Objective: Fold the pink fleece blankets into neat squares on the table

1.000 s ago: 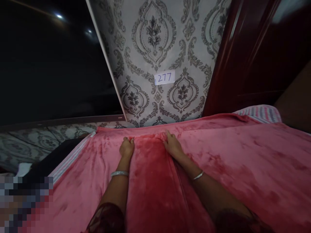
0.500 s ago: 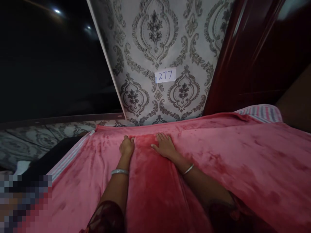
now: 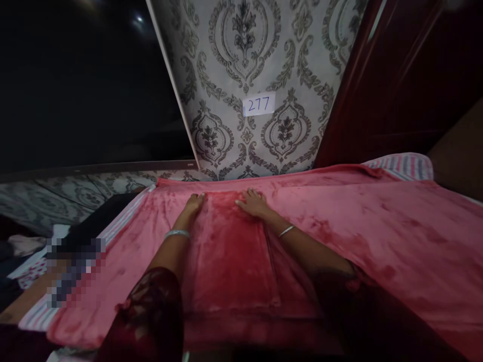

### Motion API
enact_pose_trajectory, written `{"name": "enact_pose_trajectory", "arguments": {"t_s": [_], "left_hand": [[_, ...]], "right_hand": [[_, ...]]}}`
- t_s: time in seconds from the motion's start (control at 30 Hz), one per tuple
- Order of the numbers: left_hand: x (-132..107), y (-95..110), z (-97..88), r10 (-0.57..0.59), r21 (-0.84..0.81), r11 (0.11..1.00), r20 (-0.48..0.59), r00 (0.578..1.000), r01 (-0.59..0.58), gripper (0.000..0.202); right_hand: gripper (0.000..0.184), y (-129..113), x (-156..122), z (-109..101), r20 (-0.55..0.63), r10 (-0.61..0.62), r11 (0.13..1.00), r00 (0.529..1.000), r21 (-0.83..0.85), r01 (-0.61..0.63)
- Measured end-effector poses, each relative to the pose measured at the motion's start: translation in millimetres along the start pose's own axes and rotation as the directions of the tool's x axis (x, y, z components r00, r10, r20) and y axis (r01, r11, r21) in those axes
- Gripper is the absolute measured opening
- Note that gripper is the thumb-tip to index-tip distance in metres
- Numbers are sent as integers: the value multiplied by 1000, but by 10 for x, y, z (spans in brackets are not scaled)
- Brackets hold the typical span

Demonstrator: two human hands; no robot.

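A pink-red plush blanket (image 3: pixel 370 231) is spread over a bed. My left hand (image 3: pixel 193 206) lies flat on it near the far edge, fingers stretched forward, a silver bangle on the wrist. My right hand (image 3: pixel 252 203) rests flat on the blanket a short way to the right, fingers spread, also with a bangle. Between the hands lies a darker, smoother rectangular patch of blanket (image 3: pixel 230 251) with a fold line along its right side. Neither hand holds anything.
A striped sheet (image 3: pixel 403 166) shows under the blanket at far right and along the left edge. Patterned grey wallpaper (image 3: pixel 245 65) with a "277" label (image 3: pixel 258 104) stands behind the bed. Dark red wooden furniture (image 3: pixel 396 80) is at right; clutter lies at lower left.
My right hand slid left and flattened on the blanket. My left hand opened out flat. The camera drew back, showing more of the near blanket and my sleeves.
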State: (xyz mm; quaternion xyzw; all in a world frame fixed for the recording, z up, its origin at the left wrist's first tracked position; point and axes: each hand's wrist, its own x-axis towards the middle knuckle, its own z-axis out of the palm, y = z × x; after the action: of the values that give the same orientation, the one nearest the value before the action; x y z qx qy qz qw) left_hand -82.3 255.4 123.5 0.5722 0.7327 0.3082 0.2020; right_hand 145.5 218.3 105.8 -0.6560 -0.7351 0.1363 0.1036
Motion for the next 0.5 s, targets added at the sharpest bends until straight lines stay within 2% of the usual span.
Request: {"name": "enact_pose_trajectory", "arguments": {"t_s": [0.07,0.13,0.2,0.23,0.3,0.37,0.5], "left_hand": [[-163,-5,-122,60,17,998,-8,998,-59,57],[-425,-47,-167,206,133,970,2,979,-204,60],[-750,-138,-117,392,323,859,87,916,-398,60],[-912,-197,-66,445,408,786,149,883,-465,62],[-1186,-318,50,456,526,678,249,855,-514,62],[-1350,-405,141,450,589,617,281,848,-522,62],[-1413,-431,184,444,626,587,282,851,-513,63]], "right_hand": [[74,-122,-186,-78,-83,-36,999,996,-20,34],[74,-235,-419,-41,-154,-114,993,982,-45,108],[75,-293,-652,101,-158,-160,987,974,-53,154],[76,-294,-752,195,-144,-170,985,975,-55,164],[77,-248,-899,378,-116,-179,983,977,-64,173],[77,-174,-972,504,-125,-191,980,974,-85,182],[77,-99,-991,535,-152,-205,976,967,-112,189]]}}
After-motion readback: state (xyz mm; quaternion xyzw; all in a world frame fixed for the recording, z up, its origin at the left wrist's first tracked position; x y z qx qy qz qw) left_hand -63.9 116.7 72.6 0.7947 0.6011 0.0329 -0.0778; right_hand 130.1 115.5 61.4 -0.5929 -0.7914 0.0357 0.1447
